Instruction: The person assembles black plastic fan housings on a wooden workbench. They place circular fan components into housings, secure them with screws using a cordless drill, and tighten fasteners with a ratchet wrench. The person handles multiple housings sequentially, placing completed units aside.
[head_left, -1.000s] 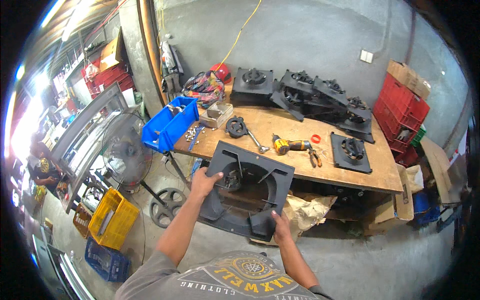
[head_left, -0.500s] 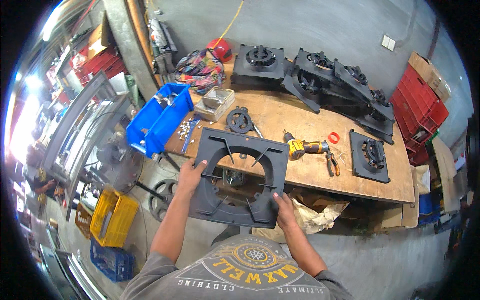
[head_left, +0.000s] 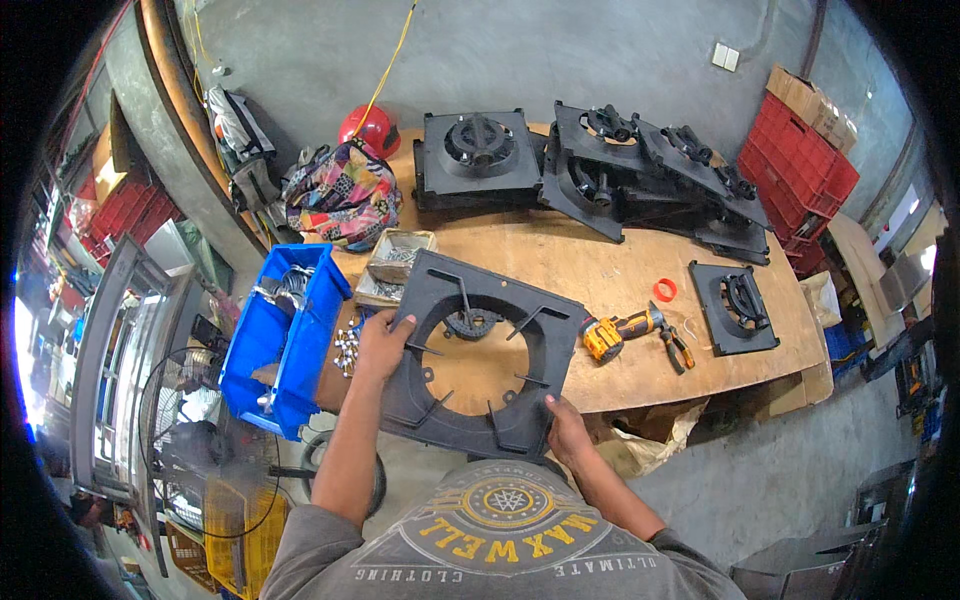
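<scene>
A black square cast-metal stove grate [head_left: 557,325] with a large round opening and inward-pointing prongs is held tilted over the table's near edge. My left hand [head_left: 383,345] grips its left side, thumb on top. At the lower right corner, my right hand [head_left: 567,430] holds it with the thumb on the rim; the other fingers are largely hidden. Through the opening I see part of a black round burner [head_left: 472,322] on the table. A yellow and black cordless drill [head_left: 605,340] lies just right of the grate, beside orange-handled pliers [head_left: 677,352].
Black stove assemblies [head_left: 480,165] are stacked at the back of the wooden table [head_left: 480,225], with another assembly [head_left: 735,310] at right. Blue bins [head_left: 305,340] and a small parts box [head_left: 372,292] stand left. A patterned bag [head_left: 345,195], red helmet [head_left: 372,130] and red ring [head_left: 656,293] are also there.
The head view has shifted, so the table shows further to the left. The grate is still in both hands and now lies more over the tabletop, covering part of the burner.
</scene>
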